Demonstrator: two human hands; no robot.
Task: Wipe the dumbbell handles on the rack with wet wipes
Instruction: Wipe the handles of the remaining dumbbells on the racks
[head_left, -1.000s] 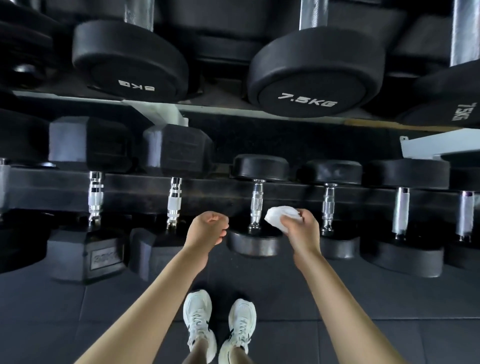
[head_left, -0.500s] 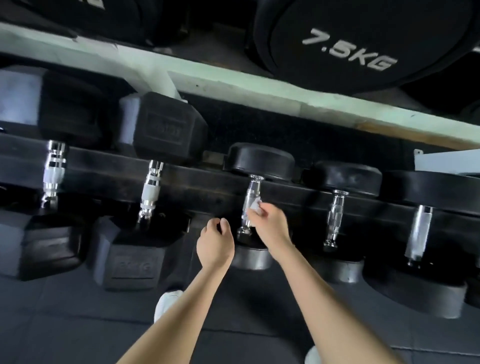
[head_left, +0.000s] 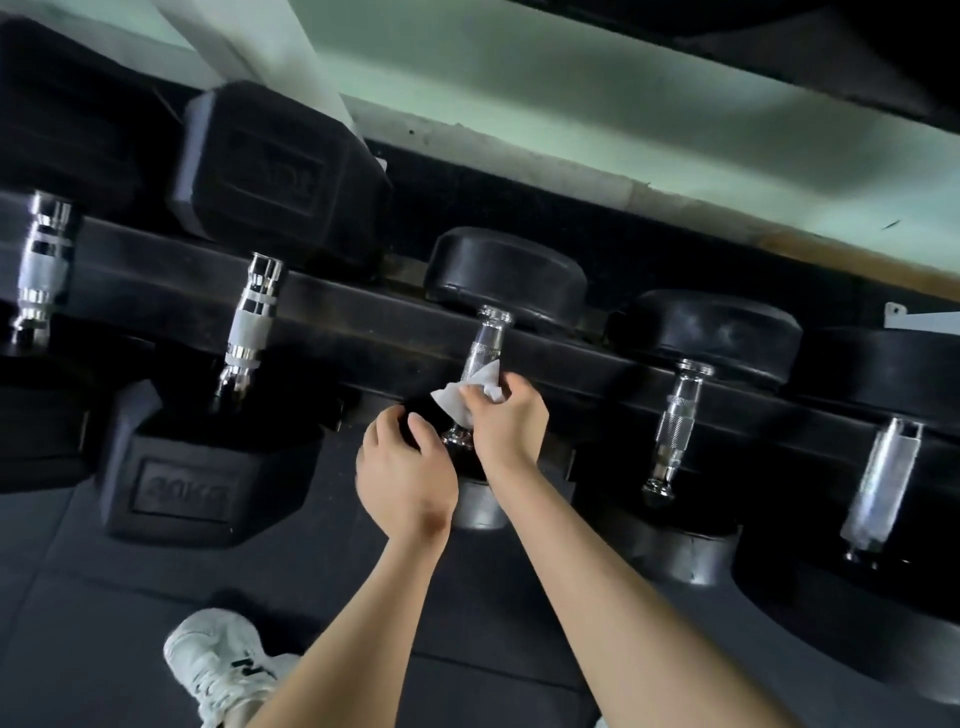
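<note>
Ok so the right hand (head_left: 511, 415) has the white wet wipe (head_left: 465, 397) bunched up in its fingers and is pressing it onto the lower half of a knurled chrome dumbbell handle (head_left: 487, 345). The fingers are curled over both the wipe and the bar. That handle belongs to a round-headed dumbbell sitting roughly mid-rack. Its far head (head_left: 506, 275) sits past the black rail (head_left: 363, 322), and its near head (head_left: 480, 506) peeks out between the two wrists. The top part of the handle shows bare above the wipe, and one corner of the wipe pokes out to the left.

The left hand (head_left: 402, 478) is just beside the right one, a bit lower and to the left, with its fingers loosely curled over the dark spot by the near end of the same dumbbell. Honestly can't tell if it's gripping the head or just parked there, since the fingertips are lost in shadow.

Rest of the rack:
- Left of the action is a hex dumbbell with a 20KG end (head_left: 179, 488) and its own hex handle (head_left: 249, 322).
- Another chrome bar (head_left: 41, 265) sits at the far left edge.
- On the right are two more round ones, a knurled neighbour handle (head_left: 678, 421) and a smoother far-right handle (head_left: 878, 488).

A pale shelf edge (head_left: 519, 104) runs across the top. Down below are the dark rubber floor (head_left: 104, 623) and one white sneaker (head_left: 223, 670).
</note>
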